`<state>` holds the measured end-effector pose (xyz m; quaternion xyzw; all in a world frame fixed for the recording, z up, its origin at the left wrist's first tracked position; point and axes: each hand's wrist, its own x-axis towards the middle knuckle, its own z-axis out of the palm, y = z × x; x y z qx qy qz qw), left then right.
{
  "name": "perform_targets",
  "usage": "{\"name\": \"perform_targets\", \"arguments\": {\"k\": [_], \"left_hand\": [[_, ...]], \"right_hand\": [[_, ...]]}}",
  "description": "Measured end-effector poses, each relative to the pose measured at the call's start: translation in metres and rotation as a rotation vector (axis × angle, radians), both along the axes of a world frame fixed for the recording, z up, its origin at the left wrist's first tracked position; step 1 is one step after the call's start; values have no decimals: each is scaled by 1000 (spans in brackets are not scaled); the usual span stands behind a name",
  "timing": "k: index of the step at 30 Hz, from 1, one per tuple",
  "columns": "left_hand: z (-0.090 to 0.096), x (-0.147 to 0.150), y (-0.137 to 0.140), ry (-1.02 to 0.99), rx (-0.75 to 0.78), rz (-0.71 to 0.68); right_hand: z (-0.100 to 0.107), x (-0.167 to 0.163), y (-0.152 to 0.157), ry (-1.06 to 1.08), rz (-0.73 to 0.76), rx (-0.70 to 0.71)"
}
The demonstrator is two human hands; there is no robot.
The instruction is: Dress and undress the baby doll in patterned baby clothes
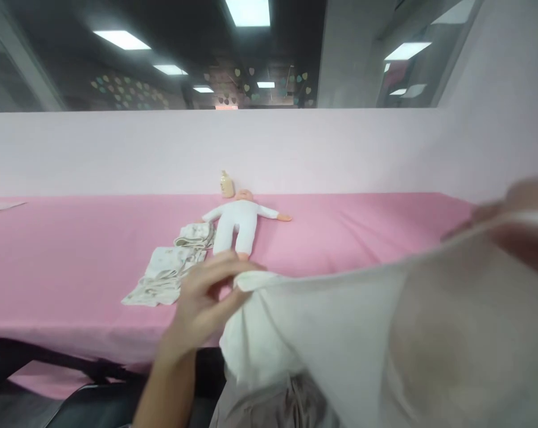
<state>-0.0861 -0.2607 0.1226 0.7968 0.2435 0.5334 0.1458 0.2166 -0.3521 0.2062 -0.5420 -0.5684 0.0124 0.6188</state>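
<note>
My left hand pinches the corner of a thin white cloth between thumb and fingers. The cloth stretches from there to the right, its upper edge pulled nearly straight, and hangs down over my lap. At the far right, my right hand grips the other end of that edge; it is blurred, and part of it shows through the fabric. Beyond my left hand a baby doll in a white suit lies on its back with its arms spread. Its feet are partly hidden by my hand.
Folded patterned cloths lie left of the doll on a pink-covered table. A pump bottle stands by the doll's head against the white wall. Windows run above the wall. Black chair-like parts are at lower left.
</note>
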Motion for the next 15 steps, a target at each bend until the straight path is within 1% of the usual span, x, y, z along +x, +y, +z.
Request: {"name": "perform_targets", "arguments": {"k": [2, 4, 5, 6, 7, 8, 10, 11, 12, 13, 15], "left_hand": [[-55, -8, -17, -95, -303, 127], [-104, -8, -33, -110, -568, 192], [-123, -6, -39, -94, -648, 226], [-138, -3, -43, -58, -686, 258], [-149, -1, -45, -17, -704, 278], [-157, 0, -46, 10, -714, 296], [-163, 0, -45, 12, -748, 288], [-163, -1, -43, -15, -778, 265], [-163, -4, -42, -47, -806, 235], [-162, -6, -40, -70, -825, 201], [-162, -12, -39, -76, -812, 168]], "right_hand": [[-43, 11, -12, 143, 111, -180], [-89, 11, -18, 254, 315, -453], [-112, 6, -20, 336, 344, -563], [-132, -1, -20, 452, 289, -621], [-151, -11, -20, 567, 250, -656], [-167, -21, -19, 626, 227, -659], [-192, -38, -17, 639, 115, -580], [-200, -43, -16, 608, 81, -529], [-205, -45, -15, 562, 81, -509], [-208, -46, -15, 514, 117, -526], [-206, -41, -18, 432, 255, -634]]}}
